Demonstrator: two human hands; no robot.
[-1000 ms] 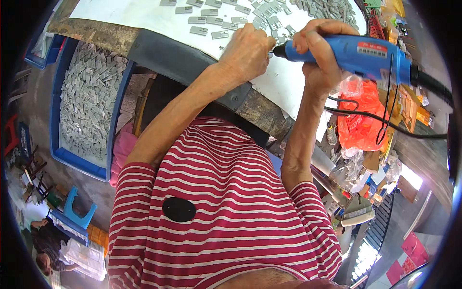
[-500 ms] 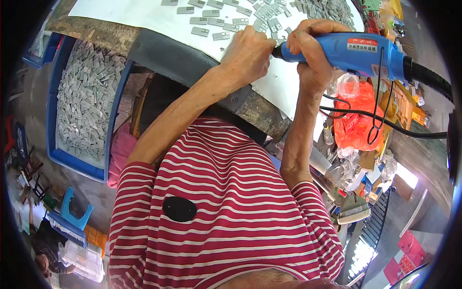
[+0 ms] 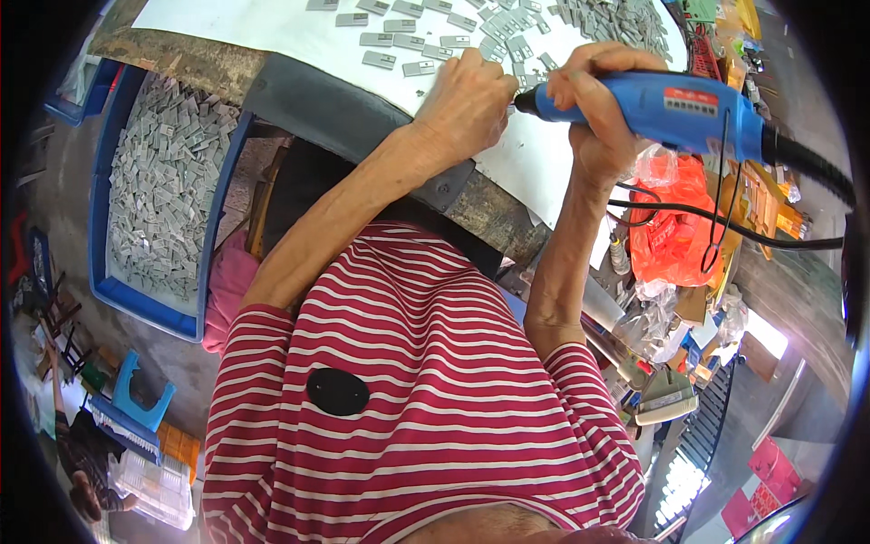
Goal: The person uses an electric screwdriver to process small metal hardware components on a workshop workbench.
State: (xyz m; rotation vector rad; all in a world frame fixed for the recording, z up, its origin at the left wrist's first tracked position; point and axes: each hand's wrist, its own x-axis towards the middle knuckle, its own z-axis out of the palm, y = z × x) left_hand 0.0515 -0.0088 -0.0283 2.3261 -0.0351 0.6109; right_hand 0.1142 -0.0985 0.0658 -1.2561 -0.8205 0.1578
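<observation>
My right hand [image 3: 598,109] is wrapped round a blue electric screwdriver [image 3: 675,109], held level with its dark nose toward my left hand. My left hand [image 3: 467,102] is closed over the white work surface [image 3: 526,159], its fingers pinched together right beside the screwdriver's tip. Whatever lies between those fingers is hidden by the hand. Just beyond the left hand, several small flat grey pieces [image 3: 419,68], each with a dark mark or hole, lie spread on the white sheet. A dense heap of grey pieces [image 3: 625,25] sits farther off at the right.
On the left, a blue tray [image 3: 145,295] holds many grey pieces. A black cable [image 3: 779,242] and a wire hook [image 3: 722,181] hang at the right by a red plastic bag [image 3: 675,227]. At the lower left another person [image 3: 86,471] is partly visible.
My right hand and the screwdriver have shifted slightly right and down, drawing the tip a little back from the left hand. My left hand stays almost in place.
</observation>
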